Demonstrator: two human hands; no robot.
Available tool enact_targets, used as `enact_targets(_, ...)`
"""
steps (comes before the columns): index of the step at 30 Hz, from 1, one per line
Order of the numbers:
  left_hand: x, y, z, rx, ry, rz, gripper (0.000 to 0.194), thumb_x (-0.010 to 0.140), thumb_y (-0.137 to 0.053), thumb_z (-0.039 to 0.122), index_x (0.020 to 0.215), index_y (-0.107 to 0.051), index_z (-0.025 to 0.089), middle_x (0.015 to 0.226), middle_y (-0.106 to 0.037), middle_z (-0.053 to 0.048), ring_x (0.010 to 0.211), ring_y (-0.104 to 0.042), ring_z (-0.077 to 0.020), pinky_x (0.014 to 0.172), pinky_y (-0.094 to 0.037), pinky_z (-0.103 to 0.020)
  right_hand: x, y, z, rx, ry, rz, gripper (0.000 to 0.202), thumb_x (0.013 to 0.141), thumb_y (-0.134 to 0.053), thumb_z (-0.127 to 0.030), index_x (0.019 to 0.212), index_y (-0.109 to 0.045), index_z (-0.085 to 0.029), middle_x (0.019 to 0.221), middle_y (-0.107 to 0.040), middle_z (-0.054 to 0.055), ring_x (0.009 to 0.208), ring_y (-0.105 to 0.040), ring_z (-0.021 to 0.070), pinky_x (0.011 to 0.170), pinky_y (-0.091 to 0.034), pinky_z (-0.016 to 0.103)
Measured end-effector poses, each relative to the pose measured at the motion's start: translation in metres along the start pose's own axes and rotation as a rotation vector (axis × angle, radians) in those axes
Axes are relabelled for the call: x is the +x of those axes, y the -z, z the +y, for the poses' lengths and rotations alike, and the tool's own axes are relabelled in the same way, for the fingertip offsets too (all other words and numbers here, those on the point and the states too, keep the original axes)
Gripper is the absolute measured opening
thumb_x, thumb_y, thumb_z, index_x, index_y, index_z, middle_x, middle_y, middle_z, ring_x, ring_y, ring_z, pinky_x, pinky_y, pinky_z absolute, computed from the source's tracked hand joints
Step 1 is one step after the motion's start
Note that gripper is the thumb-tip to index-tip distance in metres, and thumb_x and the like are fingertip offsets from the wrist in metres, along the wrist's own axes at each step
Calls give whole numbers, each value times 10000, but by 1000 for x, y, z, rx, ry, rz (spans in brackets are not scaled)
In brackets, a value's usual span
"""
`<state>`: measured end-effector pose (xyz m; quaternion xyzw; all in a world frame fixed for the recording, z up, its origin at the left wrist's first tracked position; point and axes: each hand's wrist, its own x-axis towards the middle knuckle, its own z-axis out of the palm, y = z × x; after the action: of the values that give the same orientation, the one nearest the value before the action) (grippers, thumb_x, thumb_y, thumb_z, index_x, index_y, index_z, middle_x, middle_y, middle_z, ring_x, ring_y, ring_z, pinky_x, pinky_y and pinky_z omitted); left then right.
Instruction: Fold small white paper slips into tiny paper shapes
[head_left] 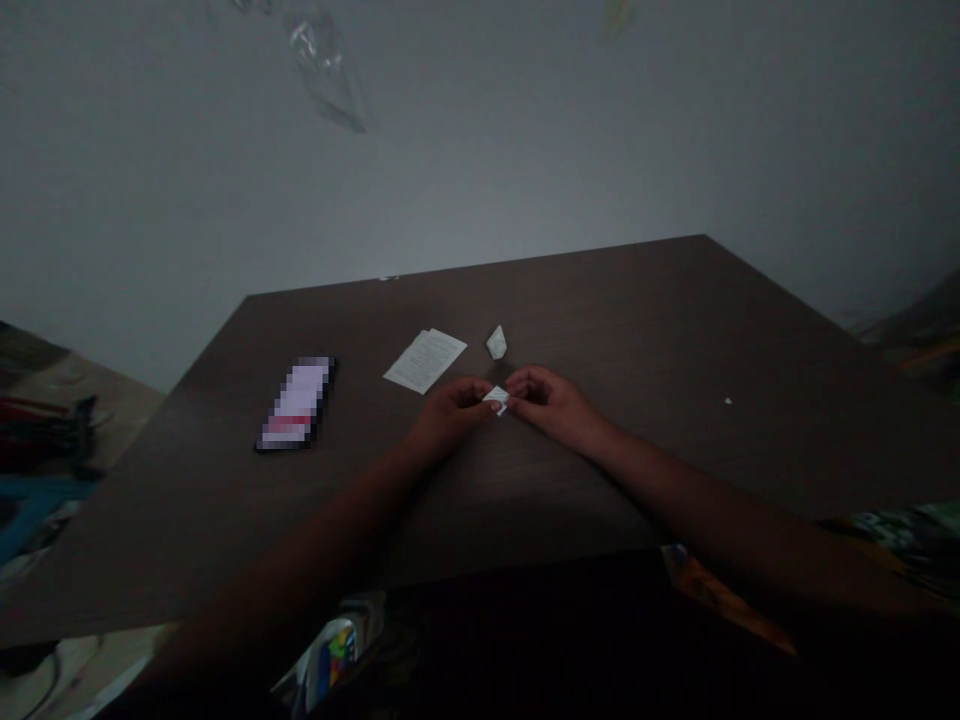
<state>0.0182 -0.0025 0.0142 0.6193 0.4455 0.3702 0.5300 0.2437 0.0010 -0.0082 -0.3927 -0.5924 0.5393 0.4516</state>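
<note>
White paper piece (497, 394), centre, seemingly part-folded: left hand (451, 410) and right hand (551, 403), fingertips clamped on it. Folded paper shape (496, 343), just above: apparently done. Printed sheets (426, 360), centre left: flat.

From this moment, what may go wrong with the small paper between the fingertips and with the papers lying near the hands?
The small white paper is so little, between the fingertips of the left hand and right hand, that it might slip or tear. The folded white piece stands just beyond the hands, so a knuckle could knock it. The printed sheets lie close to the left hand, which might brush them aside.
</note>
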Motion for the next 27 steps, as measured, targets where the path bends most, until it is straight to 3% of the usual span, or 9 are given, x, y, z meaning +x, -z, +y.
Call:
enact_targets(11, -3, -1, -2, -39, 59, 7, 381, 828, -955, 520, 874, -774, 187, 740, -731, 7, 687, -635, -165, 702, -506, -307, -3, -4, -3, 12, -29, -47, 257, 846, -976, -389, 943, -768, -272, 926, -833, 4, 910, -789, 222, 914, -640, 396)
enact_targets(18, -4, 1, 3, 2, 52, -39, 395, 873, -918, 608, 801, -764, 251, 735, -723, -19, 688, -637, -204, 685, -509, -340, -1, -2, -3, 30, -106, -44, 178, 859, -947, -336, 933, -800, -267, 898, -819, 16, 871, -771, 218, 836, -628, 372)
enact_targets(23, -8, 2, 7, 237, -132, -1, 320, 994, -781, 541, 906, -815, 236, 835, -731, -26, 803, -663, -220, 763, -509, -343, -3, 0, -6, 9, -101, -104, 181, 891, -949, -387, 904, -816, -266, 852, -819, 20, 827, -765, 218, 817, -643, 381)
enact_targets(27, -10, 1, 8, 348, -223, 3, 281, 1016, -759, 436, 825, -769, 230, 817, -690, -18, 821, -641, -216, 810, -494, -352, -4, 1, -7, 24, -93, -144, 224, 911, -943, -444, 885, -817, -262, 806, -806, 13, 765, -743, 204, 787, -640, 370)
